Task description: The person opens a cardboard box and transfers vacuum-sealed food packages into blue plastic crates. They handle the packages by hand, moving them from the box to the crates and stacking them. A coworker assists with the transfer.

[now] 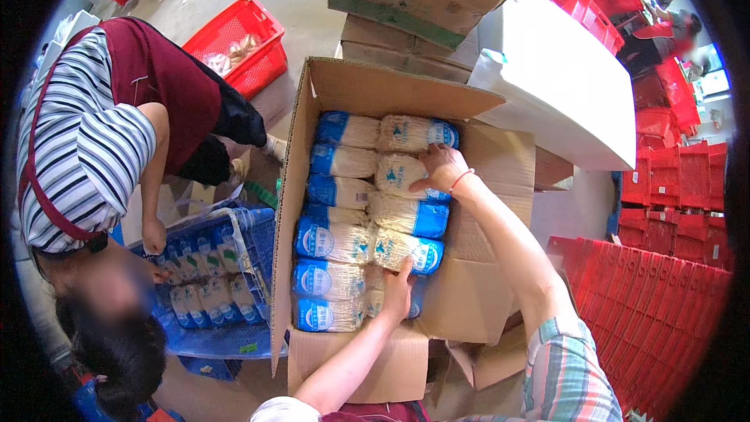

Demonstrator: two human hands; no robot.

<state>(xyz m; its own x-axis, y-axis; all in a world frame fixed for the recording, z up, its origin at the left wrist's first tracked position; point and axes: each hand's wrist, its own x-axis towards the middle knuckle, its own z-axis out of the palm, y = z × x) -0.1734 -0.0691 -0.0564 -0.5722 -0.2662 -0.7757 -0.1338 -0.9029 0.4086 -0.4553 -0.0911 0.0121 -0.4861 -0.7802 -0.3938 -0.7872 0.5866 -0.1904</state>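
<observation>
An open cardboard box (476, 297) holds two columns of enoki mushroom packs in clear and blue wrapping. My left hand (397, 295) is at the near edge of a slightly tilted enoki mushroom pack (408, 252) in the right column. One finger rests over that edge, while the other fingers are partly hidden; the hand seems closed on the pack. Farther up the same column, my right hand (443, 167) lies over another enoki mushroom pack (397, 172), thumb and fingers spread apart. A bracelet circles my right wrist.
At left, a co-worker in a striped shirt (86, 141) bends over a blue crate (262, 254) of similar packs. A red crate (258, 62) stands behind. Cardboard boxes (414, 0) and a large white box (555, 78) lie beyond; red crates (641, 312) are stacked right.
</observation>
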